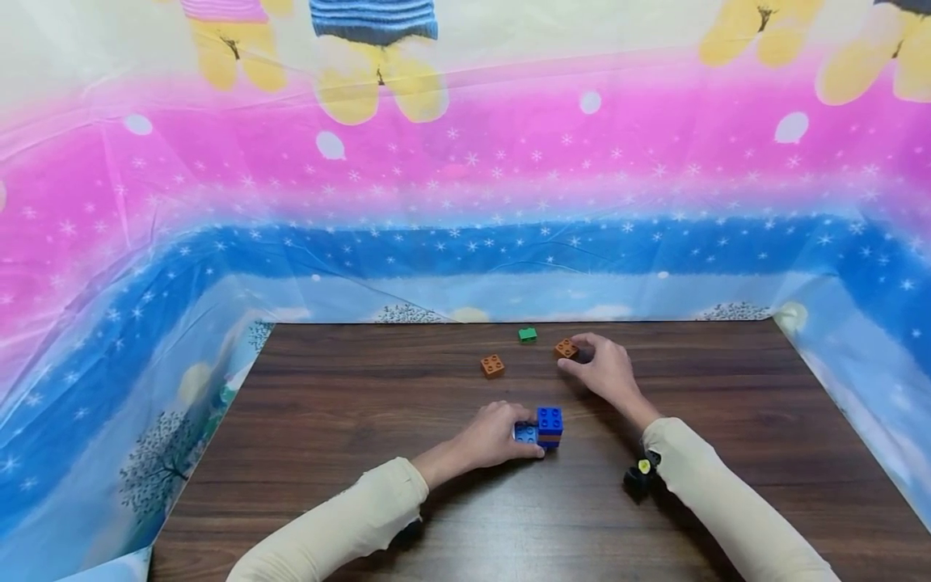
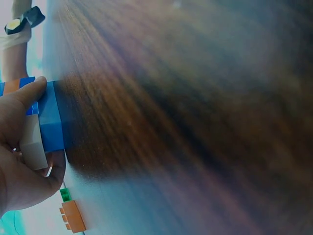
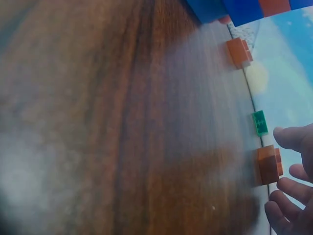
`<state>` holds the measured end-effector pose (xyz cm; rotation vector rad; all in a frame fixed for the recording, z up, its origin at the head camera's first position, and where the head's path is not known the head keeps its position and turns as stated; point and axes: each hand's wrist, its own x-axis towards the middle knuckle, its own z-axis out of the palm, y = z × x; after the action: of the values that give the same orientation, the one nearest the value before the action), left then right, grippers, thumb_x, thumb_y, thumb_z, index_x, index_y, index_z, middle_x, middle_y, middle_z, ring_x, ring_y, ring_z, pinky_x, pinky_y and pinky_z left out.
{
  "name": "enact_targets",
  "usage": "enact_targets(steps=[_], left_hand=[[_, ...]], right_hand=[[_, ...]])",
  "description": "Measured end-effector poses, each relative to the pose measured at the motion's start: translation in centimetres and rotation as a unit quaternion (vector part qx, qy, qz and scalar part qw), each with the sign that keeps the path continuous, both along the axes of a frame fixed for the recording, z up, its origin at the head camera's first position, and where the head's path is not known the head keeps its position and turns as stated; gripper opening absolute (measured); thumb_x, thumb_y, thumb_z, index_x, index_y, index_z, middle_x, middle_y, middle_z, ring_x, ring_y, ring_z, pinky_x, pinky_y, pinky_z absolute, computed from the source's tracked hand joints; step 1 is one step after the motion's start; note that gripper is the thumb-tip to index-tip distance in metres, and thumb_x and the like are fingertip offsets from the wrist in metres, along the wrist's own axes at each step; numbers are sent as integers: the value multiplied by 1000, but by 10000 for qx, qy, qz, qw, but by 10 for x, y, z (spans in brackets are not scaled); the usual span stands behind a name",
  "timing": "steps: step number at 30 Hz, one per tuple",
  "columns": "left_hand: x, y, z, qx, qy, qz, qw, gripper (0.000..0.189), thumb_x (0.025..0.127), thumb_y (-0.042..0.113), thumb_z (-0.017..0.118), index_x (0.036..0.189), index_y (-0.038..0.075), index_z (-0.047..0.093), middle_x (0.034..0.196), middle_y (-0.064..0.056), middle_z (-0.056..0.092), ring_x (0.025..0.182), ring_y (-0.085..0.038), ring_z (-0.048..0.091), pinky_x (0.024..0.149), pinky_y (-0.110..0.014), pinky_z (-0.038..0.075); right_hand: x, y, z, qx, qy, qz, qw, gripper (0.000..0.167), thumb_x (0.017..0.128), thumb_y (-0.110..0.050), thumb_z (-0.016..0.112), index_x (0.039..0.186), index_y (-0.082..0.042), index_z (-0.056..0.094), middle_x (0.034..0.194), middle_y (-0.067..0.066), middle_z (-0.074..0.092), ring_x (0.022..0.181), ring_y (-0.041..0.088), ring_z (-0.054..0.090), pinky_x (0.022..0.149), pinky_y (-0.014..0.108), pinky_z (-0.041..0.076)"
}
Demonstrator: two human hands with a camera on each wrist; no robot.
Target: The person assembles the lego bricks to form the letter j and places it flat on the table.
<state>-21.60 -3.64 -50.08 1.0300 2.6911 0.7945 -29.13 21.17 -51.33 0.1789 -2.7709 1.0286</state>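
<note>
My left hand [image 1: 493,436] grips a small build of toy bricks on the table, thumb on the near side and fingers on the far side. It has a light blue brick [image 2: 50,117] at the bottom, a white brick [image 2: 33,142] beside the palm, and a stack topped by a dark blue brick [image 1: 550,419] with an orange layer below. Farther back, my right hand [image 1: 605,370] reaches around an orange brick [image 1: 566,349], thumb and fingers spread on either side. In the right wrist view its fingers [image 3: 288,188] are loosely bent, with that brick in front of them.
Another orange brick [image 1: 492,366] lies left of the right hand, studs up. A small green brick [image 1: 527,335] is near the back edge of the wooden table [image 1: 349,388]. Behind it hangs a patterned cloth [image 1: 465,250]. A black band [image 1: 637,478] is on the right wrist.
</note>
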Motion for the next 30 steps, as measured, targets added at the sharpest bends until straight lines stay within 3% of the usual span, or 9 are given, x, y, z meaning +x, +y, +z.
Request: enact_targets(steps=[13, 30], left_hand=[[-2, 1, -2, -21, -14, 18, 10000, 45, 87, 40, 82, 121, 11, 74, 111, 1, 75, 97, -9, 65, 85, -28, 51], [0, 0, -1, -5, -41, 30, 10000, 46, 88, 40, 81, 123, 11, 74, 113, 1, 75, 98, -9, 64, 85, -28, 51]], right_hand=[[-11, -3, -6, 81, -124, -78, 9999, 58, 87, -43, 81, 131, -7, 67, 121, 19, 71, 107, 35, 66, 91, 53, 49], [-16, -6, -9, 364, -182, -147, 9991, 51, 91, -28, 79, 134, -4, 65, 118, 20, 71, 104, 36, 65, 88, 53, 50]])
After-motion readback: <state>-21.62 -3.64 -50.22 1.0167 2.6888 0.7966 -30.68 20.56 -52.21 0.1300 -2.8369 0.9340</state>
